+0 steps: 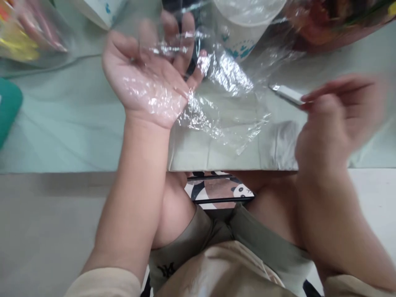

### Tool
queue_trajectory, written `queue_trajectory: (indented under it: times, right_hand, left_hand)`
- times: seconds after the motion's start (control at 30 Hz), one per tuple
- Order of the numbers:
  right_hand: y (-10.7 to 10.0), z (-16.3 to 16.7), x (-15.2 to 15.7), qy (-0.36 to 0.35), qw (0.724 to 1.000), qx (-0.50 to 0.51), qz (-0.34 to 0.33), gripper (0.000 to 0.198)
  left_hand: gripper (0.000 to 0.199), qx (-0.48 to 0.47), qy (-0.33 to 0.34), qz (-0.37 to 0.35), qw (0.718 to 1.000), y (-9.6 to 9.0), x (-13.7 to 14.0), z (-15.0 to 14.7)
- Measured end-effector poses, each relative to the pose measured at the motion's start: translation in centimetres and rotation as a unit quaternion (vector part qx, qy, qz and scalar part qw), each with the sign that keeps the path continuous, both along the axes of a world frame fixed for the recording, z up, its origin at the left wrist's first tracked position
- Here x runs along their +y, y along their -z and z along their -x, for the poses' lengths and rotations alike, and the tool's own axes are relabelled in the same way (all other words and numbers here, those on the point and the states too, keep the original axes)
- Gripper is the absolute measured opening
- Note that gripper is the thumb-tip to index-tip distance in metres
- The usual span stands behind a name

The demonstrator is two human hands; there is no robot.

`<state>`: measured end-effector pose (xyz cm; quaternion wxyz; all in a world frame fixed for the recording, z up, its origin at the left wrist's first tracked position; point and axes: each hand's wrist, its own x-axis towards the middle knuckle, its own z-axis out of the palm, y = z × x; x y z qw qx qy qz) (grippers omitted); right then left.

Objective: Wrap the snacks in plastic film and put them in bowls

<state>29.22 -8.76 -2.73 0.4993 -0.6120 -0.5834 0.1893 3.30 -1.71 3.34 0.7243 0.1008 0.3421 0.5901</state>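
My left hand (148,82) is palm up with its fingers apart. Clear crinkly plastic film (230,76) lies over its palm and fingers and spreads right across the table. Whether the hand is inside a bag or just under a sheet, I cannot tell. Blurred by motion, my right hand (332,115) pinches a slim white and silver tool (287,95) between thumb and fingers. The tool's metal tip points left toward the film; its exact kind is unclear.
A white paper cup (239,39) with teal print stands at the back. A bag of colourful items (31,33) lies back left, near a white box (103,10). A green object (9,107) is at the left edge, a reddish package (334,24) at back right. The pale green tablecloth (77,136) ends before my lap.
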Motion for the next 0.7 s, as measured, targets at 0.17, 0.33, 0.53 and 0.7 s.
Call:
queue_trajectory:
  times: [0.17,0.33,0.53,0.7]
  right_hand:
    - [1.0,1.0,0.0,-0.037,0.993,-0.104,0.049,0.054]
    - [2.1,1.6,0.6,-0.041,0.986,-0.136,0.085,0.055]
    - [2.0,2.7,0.7,-0.074,0.989,-0.122,0.041,0.033]
    - [2.1,3.6,1.4,-0.07,0.989,-0.132,0.003,0.031]
  left_hand:
    - [0.017,0.087,0.009,-0.001,0.996,0.9,-1.8,0.9]
    - [0.016,0.259,0.19,-0.049,0.946,1.9,-4.4,5.0]
    - [0.042,0.296,0.181,-0.069,0.935,2.3,-4.1,8.0]
    - [0.07,0.313,0.227,-0.148,0.91,1.9,-2.9,4.1]
